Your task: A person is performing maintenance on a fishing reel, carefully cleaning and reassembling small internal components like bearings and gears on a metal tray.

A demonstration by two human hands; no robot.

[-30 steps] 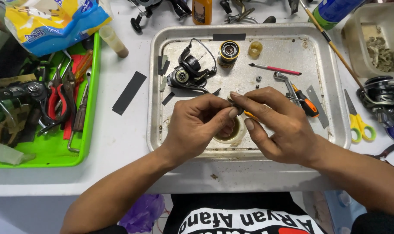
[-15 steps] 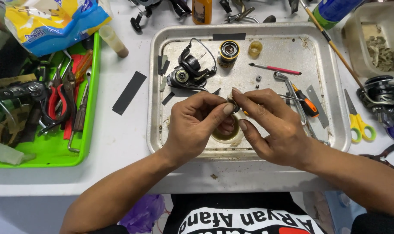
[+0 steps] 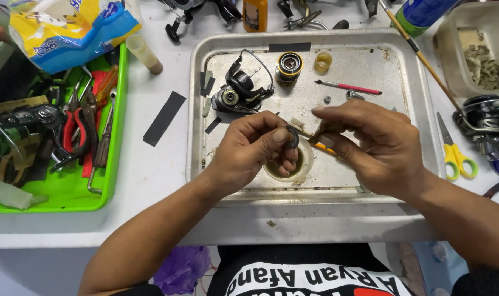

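White desk (image 3: 150, 181) cluttered; metal tray (image 3: 419, 109) centre, reel body (image 3: 235, 96) at its back; left hand (image 3: 255, 151) fingers pinch small dark ring (image 3: 292, 137) over round cup (image 3: 304, 164); right hand (image 3: 370, 145) fingers closed on thin orange-tipped tool (image 3: 322, 147) beside ring; judgement: keep ring steady above cup, work tool tip gently, so dropped parts land in tray

Head camera looks steeply down, close over the metal tray (image 3: 205, 109)
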